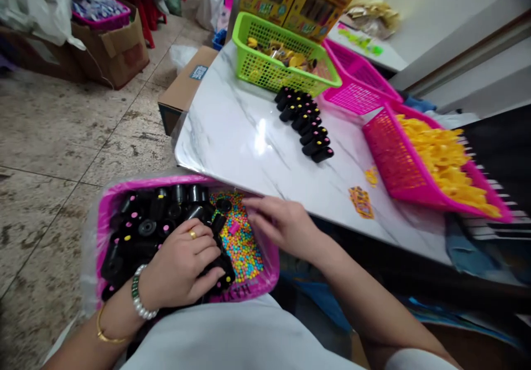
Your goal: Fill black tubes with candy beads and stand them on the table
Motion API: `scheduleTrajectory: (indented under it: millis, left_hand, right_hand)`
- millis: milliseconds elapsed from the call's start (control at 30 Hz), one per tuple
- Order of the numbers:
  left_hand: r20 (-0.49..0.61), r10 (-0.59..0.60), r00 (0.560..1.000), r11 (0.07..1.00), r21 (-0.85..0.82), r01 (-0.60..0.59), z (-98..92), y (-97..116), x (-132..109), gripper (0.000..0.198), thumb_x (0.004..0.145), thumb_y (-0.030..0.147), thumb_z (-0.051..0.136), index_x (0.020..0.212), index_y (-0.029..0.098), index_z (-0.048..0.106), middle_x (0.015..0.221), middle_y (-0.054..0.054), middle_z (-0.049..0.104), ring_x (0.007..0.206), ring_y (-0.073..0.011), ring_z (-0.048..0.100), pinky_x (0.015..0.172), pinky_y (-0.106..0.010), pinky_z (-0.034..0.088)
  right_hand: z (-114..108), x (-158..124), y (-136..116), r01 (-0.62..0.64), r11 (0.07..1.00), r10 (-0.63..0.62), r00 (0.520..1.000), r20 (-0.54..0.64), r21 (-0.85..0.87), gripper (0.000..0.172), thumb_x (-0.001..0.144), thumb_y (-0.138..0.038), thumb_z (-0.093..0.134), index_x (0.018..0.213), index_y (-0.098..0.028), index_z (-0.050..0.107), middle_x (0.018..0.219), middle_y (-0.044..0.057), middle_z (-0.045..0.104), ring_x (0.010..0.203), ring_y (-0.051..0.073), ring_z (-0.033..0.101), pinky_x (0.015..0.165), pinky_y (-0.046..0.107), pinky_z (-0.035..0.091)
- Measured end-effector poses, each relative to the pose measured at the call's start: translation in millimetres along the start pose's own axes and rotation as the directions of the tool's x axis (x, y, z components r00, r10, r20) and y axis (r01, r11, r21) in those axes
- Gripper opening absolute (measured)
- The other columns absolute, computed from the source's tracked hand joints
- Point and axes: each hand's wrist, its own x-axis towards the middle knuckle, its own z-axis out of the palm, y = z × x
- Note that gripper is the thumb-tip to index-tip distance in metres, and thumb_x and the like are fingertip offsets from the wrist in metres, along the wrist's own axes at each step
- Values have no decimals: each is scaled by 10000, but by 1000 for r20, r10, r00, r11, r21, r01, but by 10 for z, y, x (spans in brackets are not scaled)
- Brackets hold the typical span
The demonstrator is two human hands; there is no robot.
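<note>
A pink tray rests on my lap, filled with black plastic tubes on the left and small multicoloured candy beads on the right. My left hand, with a ring and a pearl bracelet, is closed around a black tube over the tray. My right hand hovers blurred above the beads at the tray's right rim, fingers pointing left; I cannot tell if it holds anything. A row of filled black tubes lies on the white marble table.
On the table stand a green basket of yellow parts, an empty pink basket and a tilted pink basket of yellow pieces. Small stickers lie near the table edge. Cardboard boxes sit on the tiled floor to the left.
</note>
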Motion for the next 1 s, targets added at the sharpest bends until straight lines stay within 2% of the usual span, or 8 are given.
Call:
scheduleTrajectory:
  millis: [100, 233, 400, 500, 600, 833, 933, 1000]
  left_hand:
    - [23, -15, 1000, 1000, 4, 15, 5, -14, -4, 166, 912, 286, 589, 917, 156, 691, 871, -69, 716, 924, -244, 634, 954, -463, 438]
    - [25, -8, 1000, 1000, 4, 8, 4, -11, 1, 162, 915, 282, 586, 904, 158, 691, 857, -69, 717, 920, -241, 639, 943, -455, 444]
    - [5, -9, 1000, 1000, 2, 9, 14, -25, -14, 170, 910, 288, 603, 884, 147, 693, 831, -68, 717, 918, -244, 642, 929, -448, 450]
    - [3, -6, 1000, 1000, 1, 6, 14, -30, -13, 170, 915, 289, 594, 879, 154, 691, 829, -63, 721, 919, -242, 643, 924, -445, 454]
    - [14, -2, 1000, 1000, 5, 2, 5, -25, 2, 165, 920, 282, 581, 876, 168, 691, 821, -57, 723, 905, -234, 643, 921, -443, 457]
    - [19, 0, 1000, 1000, 25, -1, -6, -17, 19, 165, 914, 283, 588, 883, 167, 701, 836, -65, 725, 908, -236, 643, 936, -452, 463]
    - [14, 2, 1000, 1000, 26, -3, 0, -23, 14, 175, 916, 293, 588, 880, 164, 701, 837, -68, 725, 905, -238, 642, 923, -449, 468]
    - [11, 7, 1000, 1000, 23, -7, 4, -27, 11, 182, 919, 300, 588, 875, 163, 700, 837, -66, 726, 906, -238, 642, 923, -447, 467]
  right_hand:
    - [303, 13, -191, 165, 971, -131, 972, 195, -171, 376, 986, -178, 472, 1327, -201, 630, 1195, 125, 677, 937, 195, 653, 735, 290, 547]
    - [534, 194, -171, 190, 897, -63, 948, 311, -398, 474, 964, -137, 496, 1424, -234, 555, 1486, 171, 473, 1141, 289, 578, 840, 393, 550]
    - [510, 170, -197, -13, 932, 95, 974, 207, -363, 363, 987, -250, 523, 1335, -192, 606, 1191, 146, 653, 1007, 244, 640, 815, 349, 525]
    - [535, 95, -312, -282, 884, 368, 912, 183, -373, 414, 997, -493, 508, 1040, -124, 691, 864, 116, 704, 793, 249, 682, 668, 330, 487]
    - [664, 140, -385, -320, 874, 418, 878, 232, -366, 465, 964, -579, 530, 923, -141, 681, 872, 117, 714, 776, 263, 688, 634, 328, 449]
    - [736, 320, -117, -183, 983, 185, 951, 247, -29, 259, 831, -245, 721, 1043, -148, 607, 970, 62, 695, 832, 189, 638, 723, 286, 476]
    - [576, 222, -4, 117, 991, -99, 964, 247, -61, 247, 874, -129, 632, 1119, -135, 600, 1064, 96, 688, 984, 220, 610, 840, 327, 495]
    - [485, 104, 5, 358, 920, -301, 907, 296, -163, 155, 945, -133, 554, 1078, -135, 633, 1098, 122, 677, 1055, 252, 567, 870, 367, 484]
